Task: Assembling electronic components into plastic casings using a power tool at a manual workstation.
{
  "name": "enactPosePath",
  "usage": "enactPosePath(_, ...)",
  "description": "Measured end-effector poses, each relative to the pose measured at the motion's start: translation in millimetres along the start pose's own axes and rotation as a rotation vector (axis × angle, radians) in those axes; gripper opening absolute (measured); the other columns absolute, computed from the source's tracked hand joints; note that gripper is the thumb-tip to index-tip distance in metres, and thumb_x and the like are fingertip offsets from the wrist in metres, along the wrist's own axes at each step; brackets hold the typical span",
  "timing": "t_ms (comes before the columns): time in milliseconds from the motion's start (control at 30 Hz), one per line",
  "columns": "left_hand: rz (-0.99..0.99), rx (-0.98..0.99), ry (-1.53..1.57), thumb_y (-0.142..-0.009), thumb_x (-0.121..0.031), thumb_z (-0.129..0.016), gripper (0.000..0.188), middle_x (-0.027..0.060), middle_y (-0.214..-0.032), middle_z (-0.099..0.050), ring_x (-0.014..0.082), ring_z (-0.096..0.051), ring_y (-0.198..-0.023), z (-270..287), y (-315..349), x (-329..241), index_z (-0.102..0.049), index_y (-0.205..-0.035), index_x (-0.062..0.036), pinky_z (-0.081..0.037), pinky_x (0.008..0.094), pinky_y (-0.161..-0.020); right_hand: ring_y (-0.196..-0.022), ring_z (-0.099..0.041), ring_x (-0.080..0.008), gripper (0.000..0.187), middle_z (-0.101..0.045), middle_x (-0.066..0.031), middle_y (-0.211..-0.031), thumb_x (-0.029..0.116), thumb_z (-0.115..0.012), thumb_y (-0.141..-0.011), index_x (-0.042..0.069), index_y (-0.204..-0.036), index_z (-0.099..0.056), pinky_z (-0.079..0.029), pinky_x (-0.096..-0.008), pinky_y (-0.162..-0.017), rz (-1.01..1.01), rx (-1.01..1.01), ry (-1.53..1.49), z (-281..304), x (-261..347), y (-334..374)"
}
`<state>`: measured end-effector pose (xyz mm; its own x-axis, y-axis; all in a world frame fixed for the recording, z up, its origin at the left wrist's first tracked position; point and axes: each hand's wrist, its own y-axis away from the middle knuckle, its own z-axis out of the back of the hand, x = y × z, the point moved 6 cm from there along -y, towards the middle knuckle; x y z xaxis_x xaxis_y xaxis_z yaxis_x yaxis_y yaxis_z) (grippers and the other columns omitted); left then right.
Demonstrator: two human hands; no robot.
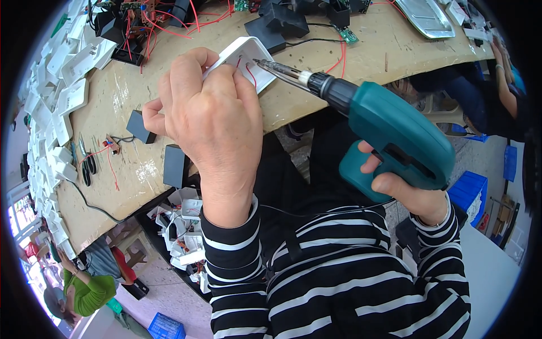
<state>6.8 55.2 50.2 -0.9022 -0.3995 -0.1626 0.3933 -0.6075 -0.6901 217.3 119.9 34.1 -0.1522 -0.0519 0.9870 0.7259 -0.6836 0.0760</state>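
My left hand (212,107) is closed on a small white plastic housing (248,51), with its hollow side turned toward the right. Two short red wires (249,73) stick out inside the housing. In my right hand (403,189) is a teal power tool (403,130) with a pistol grip, held by its handle. The tool's narrow metal tip (268,65) reaches into the housing opening. Whether the tip touches the inner wall, I cannot tell. Black boxes (270,35) lie on the table just beyond the housing.
White housings (70,101) are heaped along the table's left side. Circuit boards with red wires (144,22) lie at the back. Wire cutters (87,164) and a small board (112,146) sit left of my hand. A metal tray (426,20) stands back right. A bin of white parts (189,226) is below the table edge.
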Motion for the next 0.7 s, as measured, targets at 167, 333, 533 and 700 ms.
enactPosePath(167, -0.004, -0.002, -0.008, -0.067, -0.009, -0.066, 0.006, -0.0006, -0.086, -0.055, 0.019, -0.052, -0.083, 0, 0, -1, -0.063, -0.063, -0.0065, -0.026, 0.041, -0.077, -0.084, -0.062, -0.0189, 0.067, -0.059, -0.0177, -0.11, 0.023, -0.075, -0.076, -0.003, -0.129, -0.042, -0.05, -0.0315, -0.078, 0.115, 0.14, -0.013, 8, 3, 12)
enactPosePath(333, 0.019, 0.016, 0.007, -0.069, -0.012, -0.066, 0.005, 0.0006, -0.089, -0.057, 0.0198, -0.053, -0.086, 0, 2, 2, -0.066, -0.067, -0.0073, -0.026, 0.0409, -0.078, -0.081, -0.064, -0.0199, 0.075, -0.058, -0.0218, -0.11, 0.027, -0.076, -0.075, -0.006, -0.131, -0.037, -0.052, -0.031, -0.073, -0.017, -0.03, -0.178, 12, -3, 17)
enactPosePath(533, 0.04, -0.045, 0.258, -0.062, -0.021, -0.076, 0.047, 0.0196, -0.116, -0.049, 0.0322, -0.049, -0.103, 19, 13, 8, -0.06, -0.102, -0.0037, -0.032, 0.0422, -0.087, -0.078, -0.065, -0.0206, 0.079, -0.054, -0.0283, -0.116, 0.029, -0.074, -0.076, -0.008, -0.132, -0.033, -0.054, -0.0284, -0.067, 0.153, -0.13, -0.26, 22, 0, 12)
enactPosePath(700, 0.055, 0.254, 0.127, -0.065, -0.019, -0.078, 0.071, 0.0247, -0.124, -0.042, 0.0397, -0.048, -0.11, 9, 17, 9, -0.044, -0.124, 0.0002, -0.042, 0.0444, -0.089, -0.077, -0.064, -0.0199, 0.077, -0.051, -0.0301, -0.119, 0.03, -0.072, -0.079, -0.008, -0.133, -0.032, -0.054, -0.0279, -0.066, 0.183, -0.091, -0.289, 35, -4, 15)
